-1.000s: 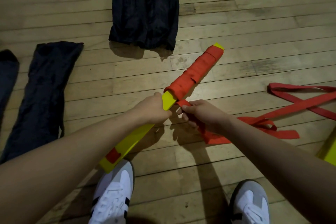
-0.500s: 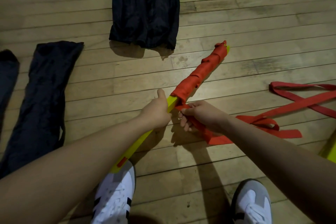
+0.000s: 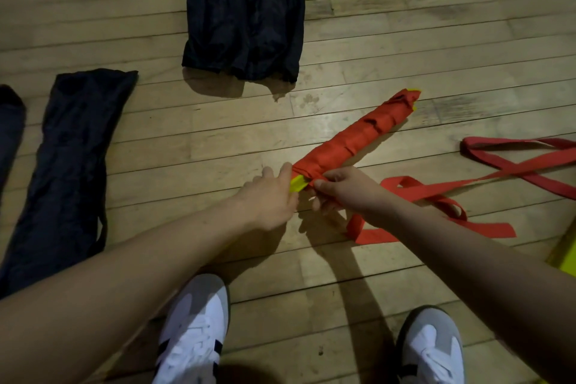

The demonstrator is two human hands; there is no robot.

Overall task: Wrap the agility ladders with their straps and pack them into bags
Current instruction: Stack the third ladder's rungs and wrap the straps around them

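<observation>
Wrapping step, mid-way: the ladder bundle (image 3: 352, 140), yellow rungs mostly covered in red winding, is held low over the wooden floor (image 3: 436, 25), far end toward upper right. Left hand (image 3: 269, 193) curls round the bare yellow near end; right hand (image 3: 341, 188) pinches the red strap (image 3: 430, 188) right at the bundle's edge, the hands nearly touching. The loose strap trails off right across the floor in loops. Next move, as I judge it: pull the strap taut, pass it round again, keep the winds from slipping; a fair length is left. Counts: one wrapped bundle, one strap, dark bags three or four — left bag (image 3: 65, 165), a sliver at the far-left edge, top bag (image 3: 243, 12), maybe two side by side. A yellow piece (image 3: 564, 252) at the right edge, probably another ladder. Two white shoes.
</observation>
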